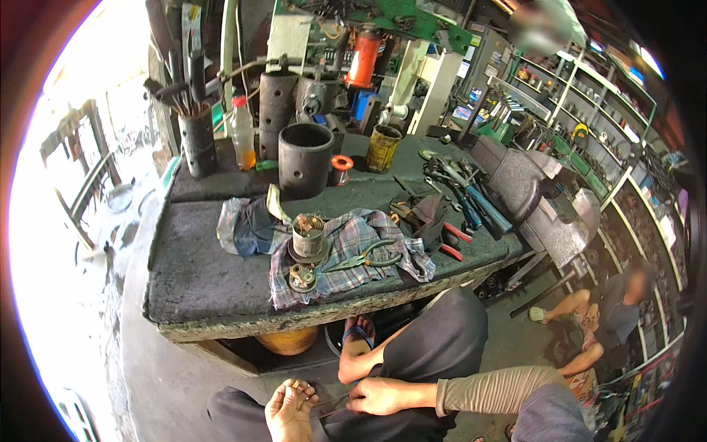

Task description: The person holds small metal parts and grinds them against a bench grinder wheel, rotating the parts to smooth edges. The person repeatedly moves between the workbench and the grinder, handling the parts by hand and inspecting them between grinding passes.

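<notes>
My left hand (289,414) is above my lap, its fingertips pinching a small brass-coloured piece (297,384). Just to its right, my right hand (383,398) is closed, fingers curled toward the left one; what it grips, if anything, I cannot make out. Beyond them, on the workbench (199,287), a plaid cloth (353,230) is spread. On it stand a metal cylinder (308,239) with bits in its top and a small round metal part (302,278). Pliers (364,259) with dark handles lie to their right.
Red-handled pliers (451,252), wrenches and blue-handled tools (482,210) crowd the bench's right side, beside a large vise (523,180). Behind the cloth stand a dark metal pot (304,166), a solder spool (341,168), a yellow can (384,147) and a bottle (242,136). Another person (615,317) sits at right.
</notes>
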Available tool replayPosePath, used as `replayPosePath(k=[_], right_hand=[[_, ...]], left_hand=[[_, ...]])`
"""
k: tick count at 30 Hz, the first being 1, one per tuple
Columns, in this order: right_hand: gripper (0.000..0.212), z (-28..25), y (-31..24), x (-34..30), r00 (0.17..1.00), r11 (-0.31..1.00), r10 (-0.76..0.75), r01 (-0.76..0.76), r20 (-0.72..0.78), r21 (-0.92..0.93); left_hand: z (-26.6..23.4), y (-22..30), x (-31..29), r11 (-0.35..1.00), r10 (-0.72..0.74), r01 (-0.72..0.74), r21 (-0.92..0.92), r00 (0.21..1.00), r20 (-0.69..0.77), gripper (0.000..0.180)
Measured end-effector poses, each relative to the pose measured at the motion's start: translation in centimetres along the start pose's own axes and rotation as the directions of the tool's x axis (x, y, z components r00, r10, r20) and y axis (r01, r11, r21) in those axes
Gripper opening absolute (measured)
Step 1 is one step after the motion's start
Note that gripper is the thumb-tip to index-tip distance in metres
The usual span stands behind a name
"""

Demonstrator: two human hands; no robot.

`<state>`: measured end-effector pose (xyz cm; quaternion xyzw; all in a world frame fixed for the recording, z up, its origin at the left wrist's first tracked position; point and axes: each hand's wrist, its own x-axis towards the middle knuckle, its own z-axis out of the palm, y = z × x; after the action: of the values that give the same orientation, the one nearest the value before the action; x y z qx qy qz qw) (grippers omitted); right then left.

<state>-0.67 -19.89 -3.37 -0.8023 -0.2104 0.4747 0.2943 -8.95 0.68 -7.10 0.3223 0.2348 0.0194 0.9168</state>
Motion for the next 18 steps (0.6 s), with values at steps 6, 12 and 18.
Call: replayPosePath(k=[6,12,18], right_hand=[[0.024,0.4,-2.3,0.3,0.946,0.921,-0.320,0.298,-0.050,-0.252],[0.033,4.0,-6.5,0.6,0.816,0.842,-0.539,0.521,-0.209,-0.137],[0.029,8.5,-11.7,-0.8,0.705,0.759,-0.647,0.631,-0.289,-0.159]], left_hand=[[-1.4,1.1,-2.3,0.997,0.071,-0.072,-0.031,0.997,-0.009,0.023],[-3.7,0.4,-3.8,0.979,0.047,-0.061,-0.193,0.996,-0.077,0.026],[-4.8,0.8,-6.2,0.940,-0.029,0.055,-0.337,0.996,0.081,0.030]])
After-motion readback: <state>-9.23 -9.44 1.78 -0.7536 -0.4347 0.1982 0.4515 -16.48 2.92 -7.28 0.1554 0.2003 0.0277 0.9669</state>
